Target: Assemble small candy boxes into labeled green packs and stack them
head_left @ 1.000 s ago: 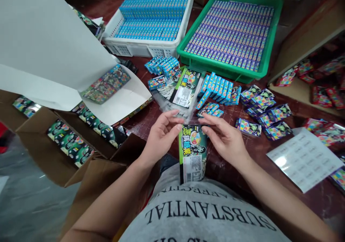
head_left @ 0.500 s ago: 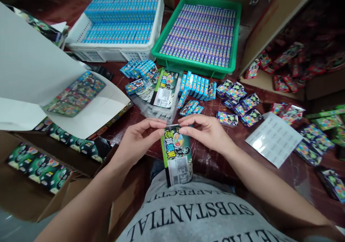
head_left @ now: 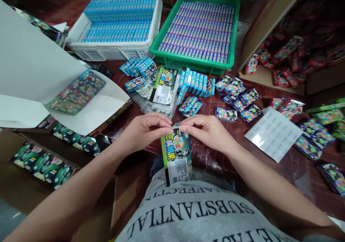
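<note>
Pinching a printed packet [head_left: 176,154] by its top edge, L hand [head_left: 152,127] & R hand [head_left: 203,127] work side by side, so imo the step is all abt that end. To do it well: grip both sides at equal height, pull evenly so the edge runs straight w/o puckering, & go light, bc the material looks thin & prob. creases easily. Mind the white label [head_left: 178,172] on the lower half too; best not bent. A small shiny bit [head_left: 176,124] shows btwn the fingertips; can't tell if it's the packet's rim or smth inside. Pose-wise: L thumb presses up against the curled index at the packet's top L, other fingers bunched behind it. R mirrors that at top R, tips just beside the L ones w/ a narrow gap btwn. Neither hand is spread; palms mostly hidden. Forearms [head_left: 81,184] slope in from the lower corners, wrists approx. straight. Packet hangs below the tips in front of the grey shirt [head_left: 188,220], printed face up toward the wearer, bottom end near the hem; can't tell if it touches. Just beyond the hands, on the dark red table [head_left: 212,159], lie similar packets [head_left: 165,82] & blue boxes [head_left: 192,82]; a sticker sheet [head_left: 273,134] sits well off to the R.
</note>
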